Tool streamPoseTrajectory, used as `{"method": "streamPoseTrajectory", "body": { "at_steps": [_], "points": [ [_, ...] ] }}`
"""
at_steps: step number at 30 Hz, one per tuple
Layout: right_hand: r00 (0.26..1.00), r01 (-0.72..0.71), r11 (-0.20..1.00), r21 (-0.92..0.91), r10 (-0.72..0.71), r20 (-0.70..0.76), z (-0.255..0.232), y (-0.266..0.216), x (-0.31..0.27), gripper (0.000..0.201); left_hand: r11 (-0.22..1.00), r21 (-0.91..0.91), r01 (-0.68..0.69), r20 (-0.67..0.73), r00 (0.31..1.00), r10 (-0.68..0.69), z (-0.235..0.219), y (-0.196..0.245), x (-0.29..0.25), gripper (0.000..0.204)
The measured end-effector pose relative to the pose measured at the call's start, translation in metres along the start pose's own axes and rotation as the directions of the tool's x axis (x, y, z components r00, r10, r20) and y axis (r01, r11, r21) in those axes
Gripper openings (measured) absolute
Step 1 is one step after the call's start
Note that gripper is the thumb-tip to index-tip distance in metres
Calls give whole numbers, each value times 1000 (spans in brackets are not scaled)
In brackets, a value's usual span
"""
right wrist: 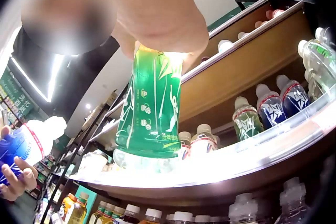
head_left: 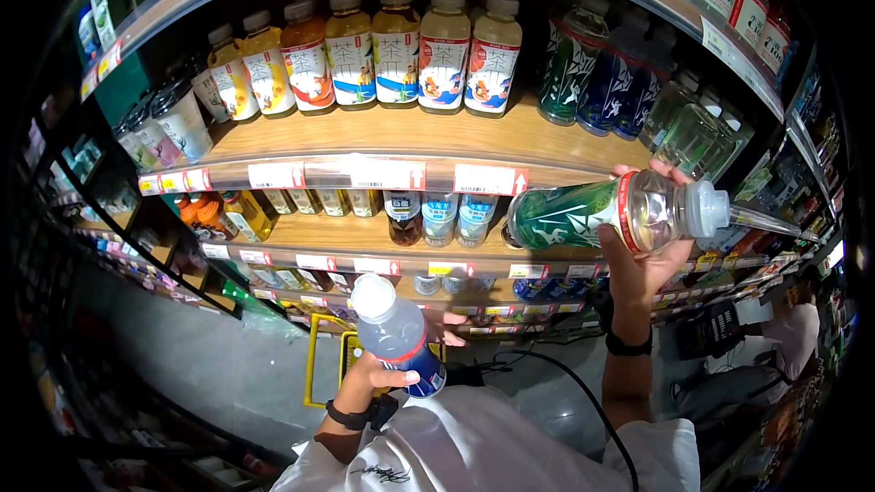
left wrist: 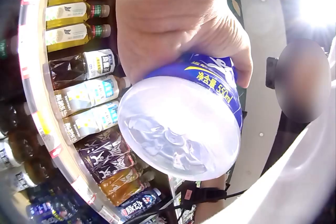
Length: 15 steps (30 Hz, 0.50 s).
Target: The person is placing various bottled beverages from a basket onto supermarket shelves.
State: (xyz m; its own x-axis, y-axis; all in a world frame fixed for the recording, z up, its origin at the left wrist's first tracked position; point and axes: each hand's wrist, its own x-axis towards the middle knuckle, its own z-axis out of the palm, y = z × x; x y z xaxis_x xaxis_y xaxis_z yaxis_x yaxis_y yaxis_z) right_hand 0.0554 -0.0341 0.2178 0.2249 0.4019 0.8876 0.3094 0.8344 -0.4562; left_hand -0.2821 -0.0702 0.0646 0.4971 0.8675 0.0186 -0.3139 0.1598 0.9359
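My left hand (head_left: 381, 375) grips a clear drink bottle with a blue label (head_left: 394, 339) and a whitish cap, held upright in front of my shirt. In the left wrist view the base of this blue-labelled bottle (left wrist: 181, 129) faces the camera, its label reading 550 ml. Higher and to the right, my right hand (head_left: 645, 271) holds a green-labelled bottle (head_left: 574, 211) round its clear neck end. That bottle lies nearly level in the head view, its cap pointing right and its base over the shelf front. The palm hides its neck in the right wrist view.
A wooden shelf (head_left: 365, 138) carries a row of tea bottles (head_left: 396, 55), with green and blue-labelled bottles (head_left: 570, 64) further right. Lower shelves hold more drinks. A yellow basket frame (head_left: 314, 360) stands on the floor below. A black cable (head_left: 583, 387) hangs beside my right arm. Another person (head_left: 788, 346) is at right.
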Motion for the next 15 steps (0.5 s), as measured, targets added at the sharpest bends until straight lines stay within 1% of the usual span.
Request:
{"method": "streamPoseTrajectory", "body": {
  "at_steps": [2,3,5,6,7,8,9,10,11,12,13,14,15],
  "points": [
    [1000,-12,995,-95,12,3,-2,-1,0,97,996,-53,66,-9,998,-67,21,26,-1,69],
    [1000,-17,996,-93,18,10,-5,2,-2,97,996,-59,68,-15,998,-69,24,27,1,69],
    [989,39,999,-32,-34,143,-10,13,-11,97,999,-39,37,-46,998,-39,26,26,-1,63],
    [987,20,1000,-23,-16,160,-10,18,-19,97,1000,16,5,-26,1000,-5,21,19,2,62],
    [964,-46,998,33,36,264,-10,22,-28,96,980,192,-46,-46,997,56,8,5,5,57],
    [926,-122,989,83,83,369,-8,25,-36,95,928,363,-84,-57,992,112,-4,-10,5,52],
    [875,-151,987,54,108,472,-2,20,-35,93,924,330,-192,-24,977,211,-4,-12,9,49],
    [787,-281,959,-37,252,564,3,12,-39,86,908,296,-297,5,951,309,-6,-12,16,46],
    [700,-211,968,-133,244,671,6,17,-44,82,831,370,-416,70,904,422,-17,-19,20,48],
    [595,-126,969,-213,246,765,9,25,-49,78,819,322,-475,87,876,474,-22,-24,24,50],
    [478,-185,955,-230,292,828,15,31,-59,73,837,345,-425,53,899,434,-30,-30,20,54],
    [341,-214,927,-309,367,866,20,37,-70,70,855,359,-375,6,917,399,-39,-39,12,57],
    [248,-255,909,-330,392,886,23,50,-87,68,845,414,-339,-43,920,390,-49,-49,7,61]
  ]
}}
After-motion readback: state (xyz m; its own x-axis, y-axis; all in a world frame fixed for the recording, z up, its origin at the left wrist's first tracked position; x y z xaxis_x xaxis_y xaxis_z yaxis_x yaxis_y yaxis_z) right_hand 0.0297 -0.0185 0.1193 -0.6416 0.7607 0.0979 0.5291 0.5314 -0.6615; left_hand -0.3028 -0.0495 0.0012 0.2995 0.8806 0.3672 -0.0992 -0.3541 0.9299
